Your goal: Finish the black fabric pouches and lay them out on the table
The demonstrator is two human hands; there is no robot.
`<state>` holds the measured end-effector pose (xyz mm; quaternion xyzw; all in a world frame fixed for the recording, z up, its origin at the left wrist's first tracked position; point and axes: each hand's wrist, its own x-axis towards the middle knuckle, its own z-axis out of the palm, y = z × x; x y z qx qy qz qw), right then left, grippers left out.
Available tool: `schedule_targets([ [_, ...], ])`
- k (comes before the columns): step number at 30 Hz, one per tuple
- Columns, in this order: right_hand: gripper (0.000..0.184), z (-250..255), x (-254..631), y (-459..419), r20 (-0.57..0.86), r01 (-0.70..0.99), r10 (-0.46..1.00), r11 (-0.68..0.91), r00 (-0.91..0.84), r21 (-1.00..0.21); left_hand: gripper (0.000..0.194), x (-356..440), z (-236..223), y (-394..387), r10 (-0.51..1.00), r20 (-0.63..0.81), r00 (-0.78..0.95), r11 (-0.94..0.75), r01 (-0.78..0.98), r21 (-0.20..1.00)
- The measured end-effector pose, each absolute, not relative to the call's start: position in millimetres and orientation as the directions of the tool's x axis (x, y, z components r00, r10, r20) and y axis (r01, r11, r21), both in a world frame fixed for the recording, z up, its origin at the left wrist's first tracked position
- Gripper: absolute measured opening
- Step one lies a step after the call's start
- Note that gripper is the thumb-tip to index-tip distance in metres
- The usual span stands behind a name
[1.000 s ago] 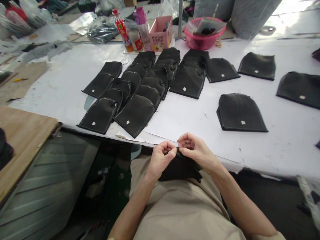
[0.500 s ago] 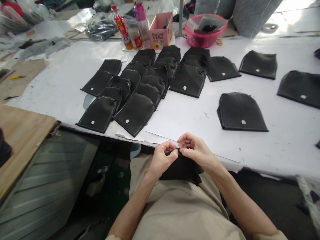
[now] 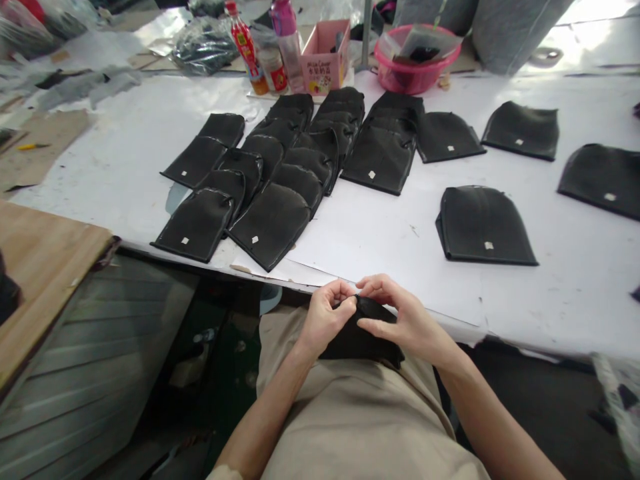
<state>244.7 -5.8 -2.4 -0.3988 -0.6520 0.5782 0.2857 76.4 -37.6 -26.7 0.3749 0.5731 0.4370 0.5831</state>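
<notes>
My left hand pinches the top edge of a black fabric piece between thumb and fingers, over my lap at the table's front edge. Beside it, my right hand is spread, thumb apart from the fingers, around the same edge. Whether its fingertips touch the cloth I cannot tell. Much of the piece hangs below my hands. Flat black pieces with one rounded end lie on the table, many bearing a small white square. The closest ones are a single piece at the right and an overlapping piece at the left.
White paper covers the table. Toward the back stand a red-labelled bottle, a purple-capped bottle, a pink box and a pink basin. A wooden board juts in at the left.
My right thumb has come away from the cloth's edge and moved down, so that the hand has spread. My left hand keeps its pinch. The view has shifted slightly.
</notes>
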Motion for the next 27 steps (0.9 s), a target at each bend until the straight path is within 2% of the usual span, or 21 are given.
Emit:
schedule_targets([
  [3, 0.012, -4.8, 241.9, -10.2, -0.006, 0.224, 0.887, 0.110, -0.461, -0.968, 0.011, 76.6, -27.3, -37.2, 0.942, -0.333, -0.037, 0.328, -0.098, 0.939],
  [6, 0.007, -7.4, 240.2, -10.3, -0.024, 0.240, 0.903, 0.088, -0.429, -0.967, 0.015, 75.8, -27.3, -37.3, 0.933, -0.359, -0.007, 0.354, -0.145, 0.924],
  [12, 0.008, -9.0, 240.5, -7.3, -0.090, 0.214, 0.924, -0.009, -0.371, -0.977, 0.026, 72.4, -24.3, -37.8, 0.924, -0.372, 0.088, 0.382, -0.231, 0.895],
  [27, 0.013, -5.6, 241.7, -5.2, -0.134, 0.176, 0.907, -0.068, -0.399, -0.982, 0.025, 65.3, -27.5, -38.7, 0.918, -0.364, 0.156, 0.396, -0.322, 0.860],
])
